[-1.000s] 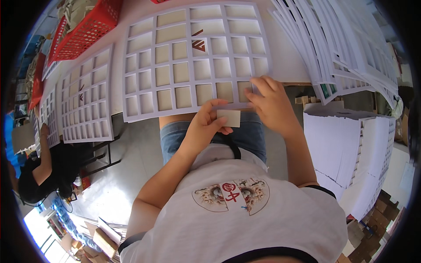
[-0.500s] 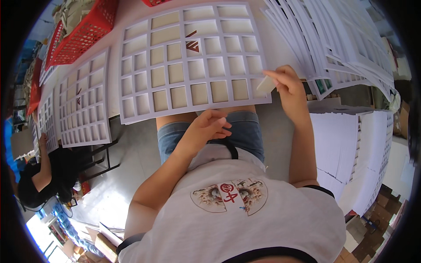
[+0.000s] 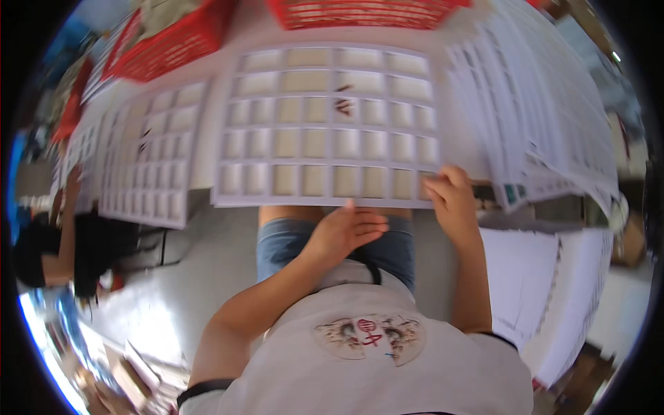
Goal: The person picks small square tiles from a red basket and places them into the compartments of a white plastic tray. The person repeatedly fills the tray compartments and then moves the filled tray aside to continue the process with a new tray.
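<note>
A white grid tray [image 3: 277,201] lies on the table in front of me, with beige pieces [image 3: 315,181] in several compartments and a dark red mark [image 3: 343,106] on one. My right hand [image 3: 449,197] is at its near right corner, thumb and fingers closed over the last compartment of the near row. The small beige card piece in that pinch is mostly hidden by the fingers and blur. Just off the near edge of the tray, my left hand [image 3: 346,232] is open, fingers stretched out to the right and thumb up, holding nothing.
Red baskets [image 3: 366,15] stand along the far side of the table. To the left is another grid tray [image 3: 149,155], with a person in black [image 3: 52,249] seated beyond it. Stacked white trays [image 3: 546,117] lean at the right, and white sheets [image 3: 526,277] hang below them.
My right hand has brought the beige card piece down onto the tray's corner compartment. The left hand's fingers have straightened near the tray edge. The whole view has shifted, bringing the far basket in.
</note>
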Demonstrator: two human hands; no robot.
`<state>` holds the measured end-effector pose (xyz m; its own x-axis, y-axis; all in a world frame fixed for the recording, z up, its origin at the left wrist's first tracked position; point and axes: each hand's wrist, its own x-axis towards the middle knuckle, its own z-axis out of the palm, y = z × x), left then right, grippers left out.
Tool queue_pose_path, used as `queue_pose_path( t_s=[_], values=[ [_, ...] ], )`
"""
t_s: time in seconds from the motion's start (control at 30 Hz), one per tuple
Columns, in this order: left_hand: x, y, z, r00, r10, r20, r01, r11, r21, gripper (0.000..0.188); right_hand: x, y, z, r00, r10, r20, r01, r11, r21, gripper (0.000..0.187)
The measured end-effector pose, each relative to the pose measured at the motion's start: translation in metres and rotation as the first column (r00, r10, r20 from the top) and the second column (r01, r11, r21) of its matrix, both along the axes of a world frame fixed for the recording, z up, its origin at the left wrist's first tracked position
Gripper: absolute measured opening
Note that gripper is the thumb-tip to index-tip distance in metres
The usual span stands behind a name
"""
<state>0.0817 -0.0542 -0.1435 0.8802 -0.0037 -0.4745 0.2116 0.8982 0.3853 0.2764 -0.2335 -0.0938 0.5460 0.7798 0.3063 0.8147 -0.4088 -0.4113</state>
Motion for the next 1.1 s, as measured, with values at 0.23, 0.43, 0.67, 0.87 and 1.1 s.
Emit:
queue_pose_path(
  t_s=[0.23,0.43,0.67,0.87,1.1],
  values=[
    [-0.049,0.063,-0.008,0.999,-0.054,-0.007,0.054,0.968,0.244,0.038,-0.039,-0.018,-0.031,0.933,-0.253,-0.256,0.278,0.958,0.067,0.053],
    [-0.211,0.178,-0.064,0.284,0.959,-0.022,-0.928,0.281,0.244,0.02,-0.019,-0.021,-0.025,0.425,-0.162,-0.89,0.595,0.791,0.14,0.04],
    [-0.251,0.243,0.006,0.349,0.915,0.201,-0.843,0.212,0.494,0.025,0.007,-0.005,0.004,0.839,-0.527,-0.138,0.528,0.849,-0.028,0.039],
    [-0.196,0.143,0.054,0.612,0.721,0.325,-0.788,0.589,0.178,0.024,-0.046,0.085,0.038,0.619,0.205,-0.758,0.109,0.933,0.342,0.056],
    [-0.086,0.018,0.044,0.992,0.106,0.071,-0.126,0.905,0.406,0.032,-0.054,0.089,0.039,0.269,0.294,-0.917,0.166,0.924,0.344,0.075]
  ],
)
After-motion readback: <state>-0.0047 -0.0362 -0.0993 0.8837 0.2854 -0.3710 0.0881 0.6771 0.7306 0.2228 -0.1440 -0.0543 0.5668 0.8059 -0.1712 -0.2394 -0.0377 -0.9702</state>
